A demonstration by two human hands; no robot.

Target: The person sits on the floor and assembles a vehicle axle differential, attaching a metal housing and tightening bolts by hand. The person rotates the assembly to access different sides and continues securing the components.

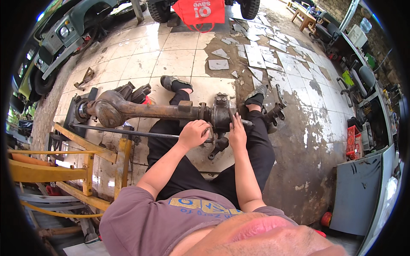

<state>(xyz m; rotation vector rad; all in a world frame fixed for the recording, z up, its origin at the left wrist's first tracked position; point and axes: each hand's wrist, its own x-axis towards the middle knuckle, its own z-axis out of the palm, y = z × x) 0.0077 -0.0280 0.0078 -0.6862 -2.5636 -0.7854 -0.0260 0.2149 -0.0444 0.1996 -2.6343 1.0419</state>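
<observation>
A rusty vehicle axle [158,112] lies across the floor in front of me, its round differential housing [110,109] toward the left. At its right end is a dark steering knuckle housing [221,115]. My left hand [194,134] is closed, its fingers curled beside the near side of that housing; what they hold, if anything, is hidden. My right hand [237,134] rests against the housing's right side, fingers stretched out, next to a short stub shaft [247,123]. Below the hands a dark steering arm [218,147] sticks out. A long thin rod [128,132] runs along the axle's near side.
My legs are spread around the axle's right end. Yellow metal frames [85,174] stand close at the left. More metal parts [275,110] lie beyond my right leg. Broken tiles [255,55] cover the far floor. A grey cabinet [358,192] and a red crate [353,142] stand right.
</observation>
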